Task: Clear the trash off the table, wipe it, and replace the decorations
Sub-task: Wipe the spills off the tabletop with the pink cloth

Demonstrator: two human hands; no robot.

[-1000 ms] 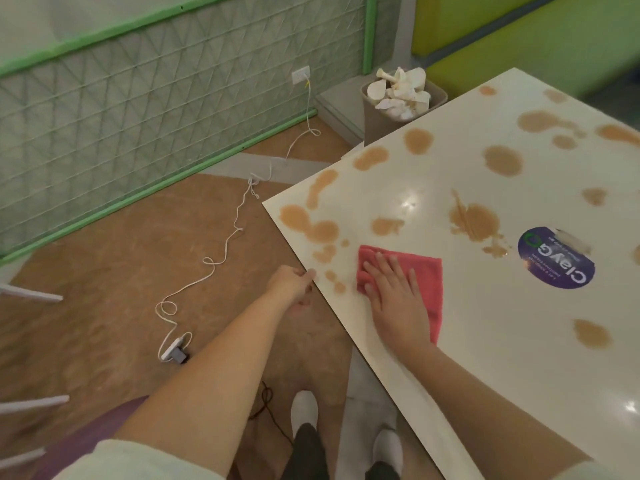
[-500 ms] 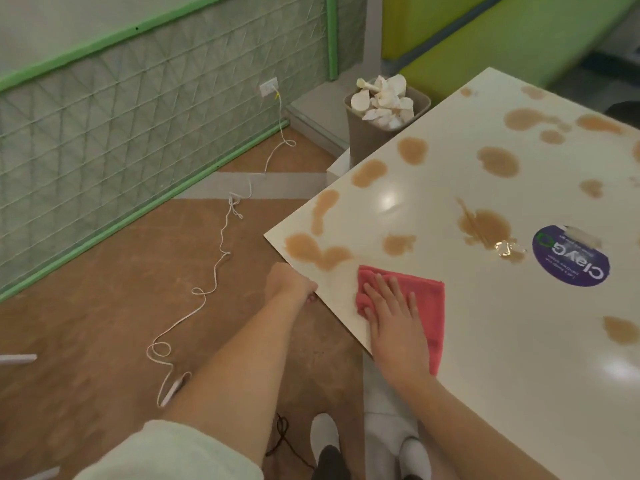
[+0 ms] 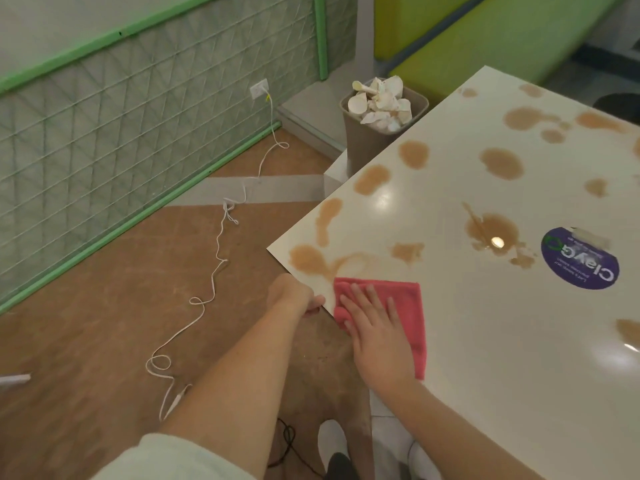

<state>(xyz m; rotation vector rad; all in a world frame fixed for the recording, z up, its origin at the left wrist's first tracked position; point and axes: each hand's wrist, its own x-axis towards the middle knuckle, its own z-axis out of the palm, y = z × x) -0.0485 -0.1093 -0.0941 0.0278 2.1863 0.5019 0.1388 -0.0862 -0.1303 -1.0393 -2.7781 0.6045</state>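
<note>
The place looks like a small café or fast-food eatery. A glossy white table carries a round purple brand sticker and many brown drink spills. Beside it stands a bin heaped with crumpled paper cups. Lime-green booth seating runs behind the table. A green-framed quilted wall panel lines the brown floor, where a white cable trails from a wall socket.
</note>
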